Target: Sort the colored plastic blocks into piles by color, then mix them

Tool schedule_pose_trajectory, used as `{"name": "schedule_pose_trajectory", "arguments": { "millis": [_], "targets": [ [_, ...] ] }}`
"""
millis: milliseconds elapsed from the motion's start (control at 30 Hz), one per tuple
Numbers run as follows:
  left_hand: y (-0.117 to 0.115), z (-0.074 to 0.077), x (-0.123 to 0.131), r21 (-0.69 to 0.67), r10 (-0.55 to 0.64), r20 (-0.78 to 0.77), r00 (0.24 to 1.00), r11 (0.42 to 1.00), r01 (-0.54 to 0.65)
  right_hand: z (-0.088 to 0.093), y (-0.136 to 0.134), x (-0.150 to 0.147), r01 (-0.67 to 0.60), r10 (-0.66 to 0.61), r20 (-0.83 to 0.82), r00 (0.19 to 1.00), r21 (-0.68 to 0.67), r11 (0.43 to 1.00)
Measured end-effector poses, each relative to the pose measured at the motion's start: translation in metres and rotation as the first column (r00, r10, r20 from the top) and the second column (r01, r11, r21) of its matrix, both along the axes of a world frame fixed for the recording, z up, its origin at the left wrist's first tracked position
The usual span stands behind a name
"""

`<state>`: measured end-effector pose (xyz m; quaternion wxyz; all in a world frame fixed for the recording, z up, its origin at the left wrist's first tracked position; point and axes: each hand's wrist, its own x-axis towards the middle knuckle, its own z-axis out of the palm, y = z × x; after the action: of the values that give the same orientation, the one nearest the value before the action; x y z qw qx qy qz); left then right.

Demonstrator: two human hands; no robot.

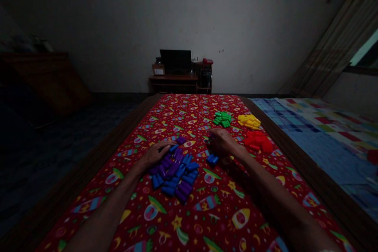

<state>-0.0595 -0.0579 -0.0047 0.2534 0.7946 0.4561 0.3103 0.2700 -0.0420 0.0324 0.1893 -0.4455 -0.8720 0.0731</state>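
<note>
A mixed pile of short, tube-like plastic pieces, purple (173, 168) and blue (170, 188), lies on the red patterned cloth (218, 212). My left hand (156, 153) rests at the pile's upper left edge, fingers stretched out beside a blue piece (173, 148). Just beyond those fingertips lies a single purple piece (181, 140). To the right of the pile, my right hand (223, 141) is closed, with a bit of purple showing at its fingertips; the dim light hides most of it. A few blue pieces (212, 160) sit together below that hand.
Separate heaps of green pieces (222, 119), yellow pieces (249, 121) and red pieces (258, 141) lie toward the cloth's far right. A checked bedspread (298, 138) is on the right. A desk with a monitor (176, 62) stands against the far wall.
</note>
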Motion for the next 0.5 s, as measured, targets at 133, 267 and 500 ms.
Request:
{"name": "schedule_pose_trajectory", "arguments": {
  "millis": [133,267,500],
  "targets": [
    [0.001,0.001,0.000,0.011,-0.002,-0.007,1.000,1.000,0.002,-0.003,0.003,0.023,0.052,-0.056,0.131,0.990,0.035,0.998],
    [0.001,0.001,0.001,0.021,0.000,-0.006,1.000,1.000,0.000,-0.001,0.003,0.023,0.001,-0.003,0.039,0.999,0.040,0.999],
    [0.001,-0.002,0.000,0.017,0.011,0.006,1.000,1.000,-0.012,0.002,0.017,-0.068,-0.189,0.189,-0.058,0.980,0.011,0.982]
  ]
}}
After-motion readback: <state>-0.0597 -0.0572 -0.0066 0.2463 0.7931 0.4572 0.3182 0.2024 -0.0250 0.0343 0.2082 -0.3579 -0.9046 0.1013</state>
